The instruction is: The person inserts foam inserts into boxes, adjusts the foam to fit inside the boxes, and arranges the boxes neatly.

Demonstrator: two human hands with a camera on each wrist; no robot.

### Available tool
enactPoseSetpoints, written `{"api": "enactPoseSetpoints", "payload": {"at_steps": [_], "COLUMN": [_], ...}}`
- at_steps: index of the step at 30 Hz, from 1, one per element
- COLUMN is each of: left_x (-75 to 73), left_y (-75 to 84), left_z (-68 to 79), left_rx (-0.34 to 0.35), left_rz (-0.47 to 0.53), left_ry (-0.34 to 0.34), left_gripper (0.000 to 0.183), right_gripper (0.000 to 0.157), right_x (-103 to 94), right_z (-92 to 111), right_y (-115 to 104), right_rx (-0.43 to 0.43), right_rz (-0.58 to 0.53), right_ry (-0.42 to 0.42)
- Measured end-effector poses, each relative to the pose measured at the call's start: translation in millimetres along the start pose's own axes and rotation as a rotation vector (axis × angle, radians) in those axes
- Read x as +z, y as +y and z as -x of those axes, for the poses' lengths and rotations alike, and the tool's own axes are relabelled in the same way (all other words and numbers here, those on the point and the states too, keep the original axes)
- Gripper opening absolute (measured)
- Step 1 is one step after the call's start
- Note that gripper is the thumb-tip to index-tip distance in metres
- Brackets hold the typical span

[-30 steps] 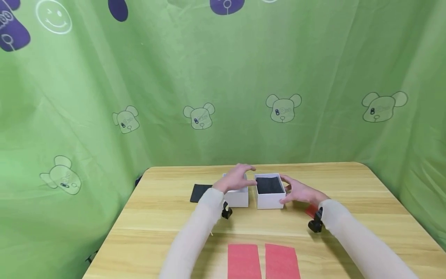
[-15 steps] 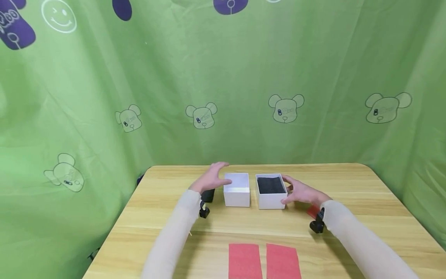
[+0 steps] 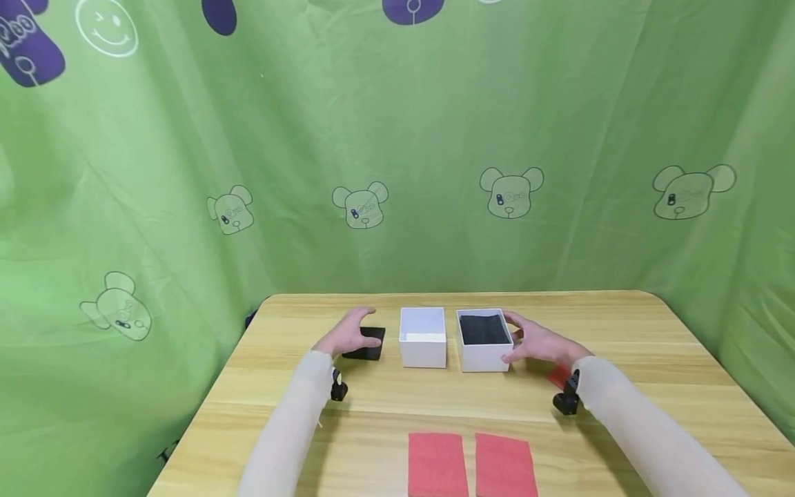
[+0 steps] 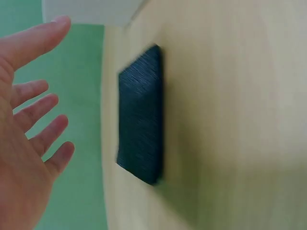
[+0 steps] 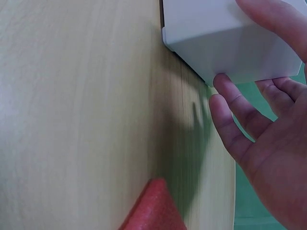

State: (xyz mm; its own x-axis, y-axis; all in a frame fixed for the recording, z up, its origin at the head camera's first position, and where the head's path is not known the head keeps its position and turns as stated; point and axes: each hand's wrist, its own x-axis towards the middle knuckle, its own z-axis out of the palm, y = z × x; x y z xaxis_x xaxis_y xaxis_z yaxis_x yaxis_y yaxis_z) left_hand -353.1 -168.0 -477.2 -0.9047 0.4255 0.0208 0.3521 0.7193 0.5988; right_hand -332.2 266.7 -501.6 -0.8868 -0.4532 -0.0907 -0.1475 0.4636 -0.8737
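Observation:
My left hand [image 3: 344, 337] is above the left part of the table, fingers spread and thumb extended. Just beyond it lies a flat black rectangular pad [image 3: 366, 345], cloth-like and fairly thick; the left wrist view shows a gap between the hand [image 4: 29, 129] and the pad [image 4: 140, 117]. My right hand [image 3: 537, 342] holds the right side of a white box [image 3: 484, 357], thumb at the front and fingers toward the back. Dark cloth-like material [image 3: 483, 330] fills that box almost to its rim. Its fingertips meet the box wall [image 5: 235, 52] in the right wrist view.
A second white box [image 3: 424, 353], open-topped with a white interior, stands left of the held one. Two red rectangular sheets [image 3: 437, 464] lie near the front. A red piece [image 3: 559, 376] sits partly beneath my right wrist. Green curtain [image 3: 397, 228] hangs behind the table.
My left hand has moved left and down, from over the left white box to beside the black pad. My right hand stays at the right box. The view has shifted slightly.

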Motion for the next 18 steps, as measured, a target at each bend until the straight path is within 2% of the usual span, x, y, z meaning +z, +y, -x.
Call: {"api": "enactPoseSetpoints", "payload": {"at_steps": [4,10,18], "left_x": [4.9,11.1,25.2], "left_y": [-10.6,-17.6,-27.8], "left_z": [0.7,3.0,3.2], "left_rx": [-0.013,0.003,-0.037], "left_rz": [-0.039,-0.109,-0.170], "left_ry": [-0.022,-0.034,-0.042], "left_gripper": [0.080,0.084,0.087], "right_gripper": [0.111,0.110,0.110], "right_x": [-1.0,-1.4,-0.5], "right_z": [0,0,2], "right_y": [1,1,1], "right_rx": [-0.001,-0.001,-0.010], "right_rz": [0.011,0.015,-0.008], "right_ry": [0.004,0.008,-0.007]}}
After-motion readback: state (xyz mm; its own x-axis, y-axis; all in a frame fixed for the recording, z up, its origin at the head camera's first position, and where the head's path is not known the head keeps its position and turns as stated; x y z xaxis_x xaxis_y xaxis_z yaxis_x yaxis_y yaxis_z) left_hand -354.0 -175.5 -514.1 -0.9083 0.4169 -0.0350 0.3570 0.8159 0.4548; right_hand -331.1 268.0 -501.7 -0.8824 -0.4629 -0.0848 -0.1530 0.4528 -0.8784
